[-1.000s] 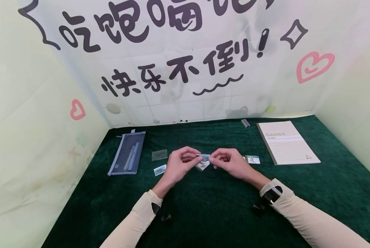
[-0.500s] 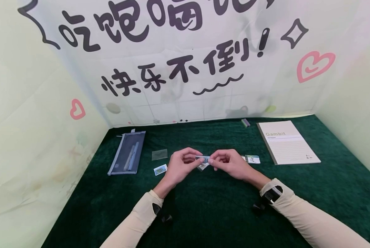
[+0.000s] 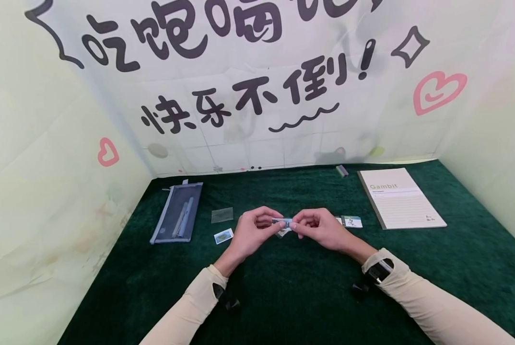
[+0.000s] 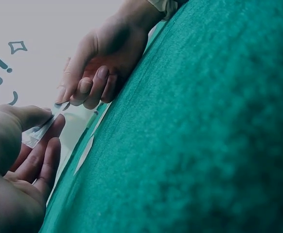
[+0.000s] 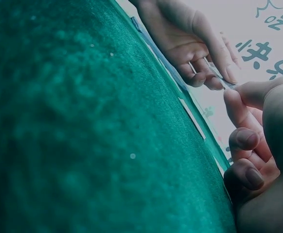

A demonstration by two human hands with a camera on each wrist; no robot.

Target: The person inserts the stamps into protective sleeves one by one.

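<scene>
In the head view my left hand (image 3: 255,227) and right hand (image 3: 320,227) meet over the middle of the cloth. Between them, thumbs and fingertips pinch opposite ends of a small picture card (image 3: 286,222), bluish and shiny. It shows as a narrow strip here; the left wrist view gives a see-through, film-like edge to the card (image 4: 37,132). Under the hands another small pale card (image 3: 282,233) lies on the cloth, partly covered. Left of my left hand are a small picture with a white border (image 3: 223,235) and a clear plastic sleeve (image 3: 222,215).
Beyond my right hand lie small printed cards (image 3: 352,222). A notebook (image 3: 406,199) is at the right, a mesh zip pouch (image 3: 177,213) with pens at the left. Near the back wall is a small purple-and-green block (image 3: 341,171). Dark green cloth (image 3: 292,297) covers the table.
The held picture card has tilted from showing its face to showing as a thin strip, and both hands have sunk very slightly. Both keep their pinch; the other things stay put.
</scene>
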